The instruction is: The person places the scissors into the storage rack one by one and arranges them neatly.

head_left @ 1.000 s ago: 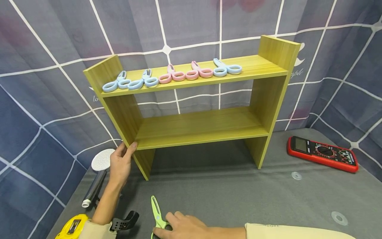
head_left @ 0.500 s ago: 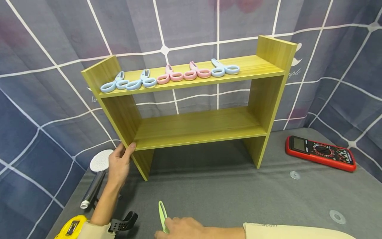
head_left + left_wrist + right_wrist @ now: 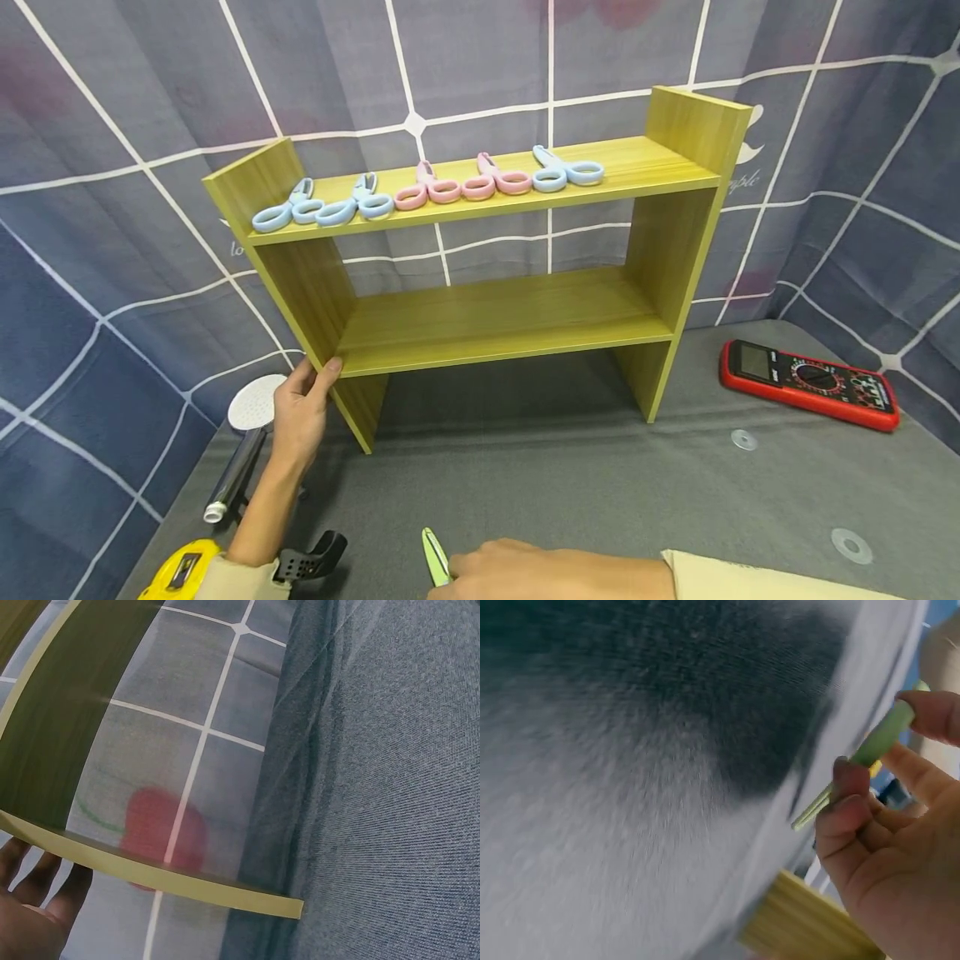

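Note:
My left hand [image 3: 300, 417] grips the left side panel of a wooden two-tier shelf [image 3: 510, 321], its thumb at the front edge by the lower board. In the left wrist view, fingers [image 3: 71, 892] reach behind that panel's pale edge. At the bottom of the head view, my right hand [image 3: 517, 571] holds light green scissors [image 3: 434, 554], of which only the blade end shows there. The right wrist view has the green handle [image 3: 885, 735] pinched between thumb and fingers. Along the top board lie blue scissors [image 3: 302, 190] and pink scissors [image 3: 426, 173] in a row, handles forward.
A red multimeter [image 3: 810, 385] lies right of the shelf. On the left are a shower head [image 3: 255, 402], a yellow tape measure [image 3: 180, 571] and a black strap [image 3: 315, 558]. Clear discs [image 3: 851, 546] lie on the grey cloth. A tile-patterned curtain [image 3: 480, 67] hangs behind.
My right hand has moved to the right and slightly down with the green scissors, and less of them shows now. The left hand keeps its grip on the shelf panel.

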Demonstrator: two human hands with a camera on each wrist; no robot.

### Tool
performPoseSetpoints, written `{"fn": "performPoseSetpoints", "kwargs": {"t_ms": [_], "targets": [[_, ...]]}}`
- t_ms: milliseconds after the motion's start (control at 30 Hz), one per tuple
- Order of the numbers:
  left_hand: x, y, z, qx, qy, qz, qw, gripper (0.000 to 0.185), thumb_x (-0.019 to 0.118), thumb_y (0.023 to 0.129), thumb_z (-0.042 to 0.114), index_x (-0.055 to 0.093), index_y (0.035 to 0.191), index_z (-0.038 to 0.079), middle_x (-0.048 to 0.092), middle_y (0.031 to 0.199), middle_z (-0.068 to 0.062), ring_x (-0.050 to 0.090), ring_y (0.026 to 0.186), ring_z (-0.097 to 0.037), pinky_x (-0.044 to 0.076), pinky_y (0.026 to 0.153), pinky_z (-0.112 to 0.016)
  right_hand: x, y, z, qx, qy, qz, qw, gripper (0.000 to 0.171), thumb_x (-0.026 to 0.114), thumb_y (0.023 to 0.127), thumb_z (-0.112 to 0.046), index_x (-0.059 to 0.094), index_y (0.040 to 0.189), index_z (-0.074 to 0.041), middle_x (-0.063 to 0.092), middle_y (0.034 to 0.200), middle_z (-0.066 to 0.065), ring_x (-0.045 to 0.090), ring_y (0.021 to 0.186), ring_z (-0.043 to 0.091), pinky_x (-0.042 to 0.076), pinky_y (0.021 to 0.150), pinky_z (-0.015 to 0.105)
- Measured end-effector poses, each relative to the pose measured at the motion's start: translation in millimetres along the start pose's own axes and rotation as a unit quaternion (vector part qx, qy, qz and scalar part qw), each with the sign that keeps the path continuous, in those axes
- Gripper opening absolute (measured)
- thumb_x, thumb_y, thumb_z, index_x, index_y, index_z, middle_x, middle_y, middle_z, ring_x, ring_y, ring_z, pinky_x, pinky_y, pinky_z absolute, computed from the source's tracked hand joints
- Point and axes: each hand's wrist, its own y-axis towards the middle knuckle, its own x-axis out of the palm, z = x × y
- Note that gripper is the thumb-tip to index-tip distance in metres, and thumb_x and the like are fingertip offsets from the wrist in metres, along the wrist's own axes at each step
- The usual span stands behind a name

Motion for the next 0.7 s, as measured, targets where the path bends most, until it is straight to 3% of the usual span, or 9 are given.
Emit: {"fn": "performPoseSetpoints", "kwargs": {"t_ms": [200,333,433,600,667,700], "targets": [[0.0,0.2,0.6,0.002,0.005,0.005,1.0000,0.038,0.060,0.100,0.013,0.057,0.134,-0.004,0.069,0.098,0.012,0.062,0.093,-0.007,0.049,0.075,-0.018,-27.9,-27.7,-0.6,0.009,0.033,0.116,0.993,0.028,0.068,0.087,-0.019,0.066,0.114,-0.025,0.049,0.083,-0.013,0.033,0.065,-0.009,0.030,0.053,0.007],[-0.1,0.0,0.2,0.001,0.015,0.012,0.9998,0.038,0.060,0.100,0.014,0.058,0.134,-0.003,0.069,0.095,0.014,0.062,0.090,-0.006,0.049,0.073,-0.018,-54.0,-49.1,2.1,0.016,0.026,0.231,0.973,0.043,0.068,0.078,-0.010,0.065,0.118,-0.026,0.047,0.087,-0.011,0.034,0.068,-0.006,0.030,0.059,0.007],[-0.4,-0.5,-0.1,-0.001,0.013,0.008,0.9999,0.038,0.060,0.100,0.014,0.058,0.133,-0.004,0.069,0.096,0.014,0.062,0.091,-0.006,0.049,0.074,-0.018,-75.4,-64.2,4.4,0.019,0.026,0.328,0.944,0.052,0.065,0.074,-0.003,0.065,0.123,-0.021,0.048,0.092,-0.009,0.039,0.070,-0.003,0.033,0.062,0.008],[-0.9,-1.1,-0.4,-0.003,0.013,0.005,0.9999,0.038,0.060,0.100,0.014,0.058,0.134,-0.003,0.069,0.097,0.014,0.062,0.093,-0.007,0.049,0.075,-0.018,-119.0,-86.6,7.1,0.016,0.005,0.460,0.888,0.050,0.062,0.074,0.004,0.066,0.123,-0.008,0.055,0.099,0.000,0.050,0.077,0.004,0.041,0.066,0.013],[-0.9,-1.2,-0.1,-0.003,0.014,0.006,0.9999,0.038,0.060,0.100,0.015,0.058,0.134,-0.002,0.069,0.097,0.014,0.061,0.093,-0.007,0.049,0.075,-0.018,-132.7,-97.5,14.7,0.010,0.006,0.503,0.864,0.049,0.062,0.076,0.006,0.066,0.123,-0.005,0.058,0.101,0.006,0.052,0.075,0.008,0.044,0.064,0.018],[-0.9,-1.3,0.0,-0.004,0.014,0.007,0.9999,0.038,0.060,0.100,0.015,0.059,0.134,-0.001,0.069,0.097,0.014,0.061,0.093,-0.007,0.048,0.075,-0.018,-129.2,-109.9,35.7,0.011,0.003,0.519,0.855,0.048,0.065,0.076,0.006,0.066,0.123,-0.002,0.059,0.103,0.009,0.052,0.075,0.011,0.043,0.063,0.019]]}}
